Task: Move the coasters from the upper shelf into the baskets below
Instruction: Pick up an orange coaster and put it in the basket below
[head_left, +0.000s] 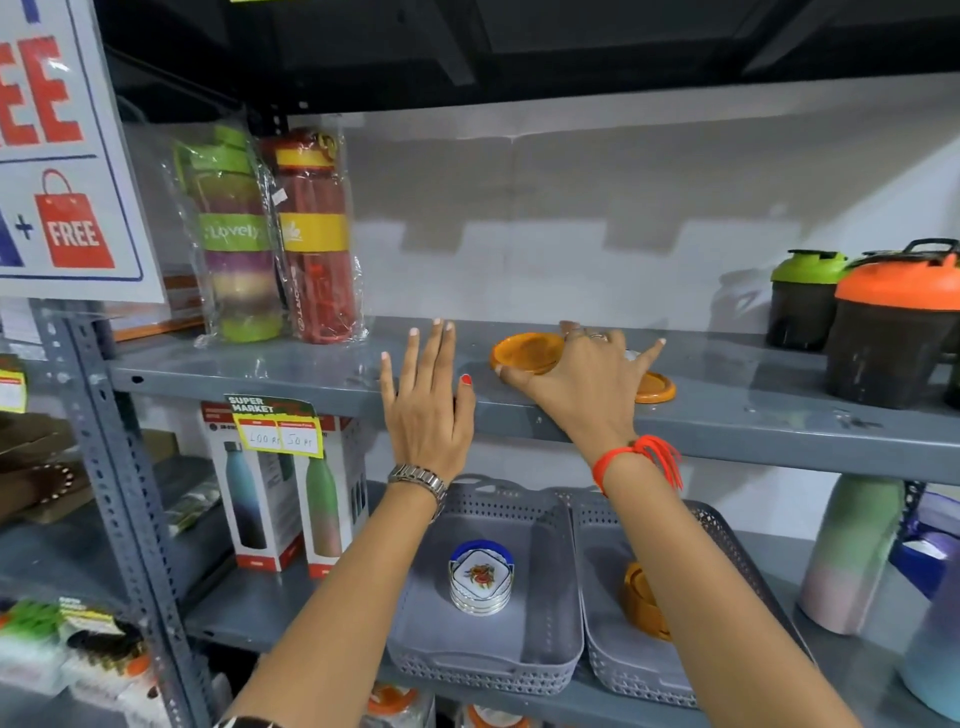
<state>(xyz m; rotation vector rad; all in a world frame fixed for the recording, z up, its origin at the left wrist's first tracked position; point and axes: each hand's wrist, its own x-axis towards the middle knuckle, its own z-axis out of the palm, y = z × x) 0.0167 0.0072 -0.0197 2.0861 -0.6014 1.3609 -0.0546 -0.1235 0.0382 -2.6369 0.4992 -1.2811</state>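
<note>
Right hand (582, 379) on the upper shelf (727, 410), fingers pinching an orange coaster (524, 352) tilted up off the surface; second orange coaster (655, 388) flat just beside that hand; left hand (428, 400) empty, fingers spread, at the shelf edge; below, left basket (550, 525) holds stacked patterned coasters (481, 577); right basket (597, 613) holds orange coasters (641, 597).

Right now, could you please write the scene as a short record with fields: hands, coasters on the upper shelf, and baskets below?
left hand: open, flat, holds nothing
right hand: grips an orange coaster
upper shelf: another orange coaster lies beside the right hand
left basket: a stack of patterned coasters
right basket: a stack of orange coasters
</note>
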